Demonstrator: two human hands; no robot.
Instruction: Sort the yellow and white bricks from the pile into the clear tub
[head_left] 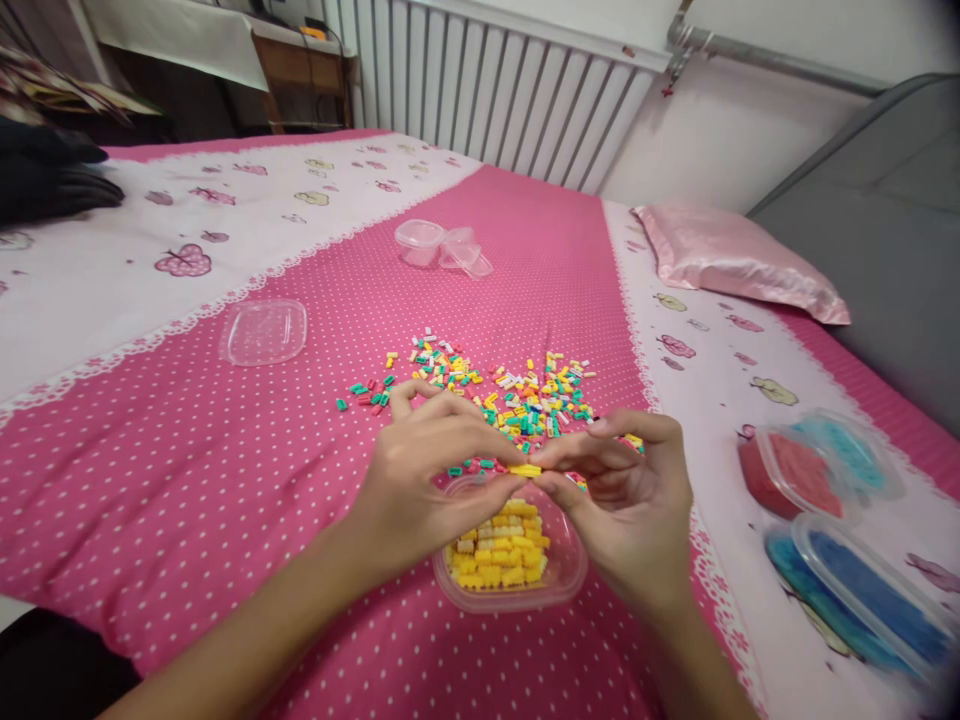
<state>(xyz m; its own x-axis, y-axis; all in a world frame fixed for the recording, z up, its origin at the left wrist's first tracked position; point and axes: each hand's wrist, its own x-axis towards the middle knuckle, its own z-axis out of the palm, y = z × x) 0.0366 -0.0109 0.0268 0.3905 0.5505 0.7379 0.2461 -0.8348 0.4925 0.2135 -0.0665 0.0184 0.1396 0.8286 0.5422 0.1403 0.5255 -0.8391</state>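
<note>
A small yellow building block (525,470) is pinched between both hands, above the far rim of a clear plastic container (566,580). My left hand (431,465) grips its left end between thumb and index finger. From the other side my right hand (634,490) holds the right end the same way. Inside the container lie rows of joined yellow blocks (502,555), with a few paler ones among them. Just beyond my fingers spreads a loose pile of small blocks (532,400) in green, yellow, red and white, partly hidden by the hands.
On the pink dotted bedspread (337,560), a clear lid (266,332) lies to the left and clear containers (420,240) stand farther back. At right are a box with red contents (791,470) and a box with blue contents (870,590). A pink pillow (739,260) lies behind them.
</note>
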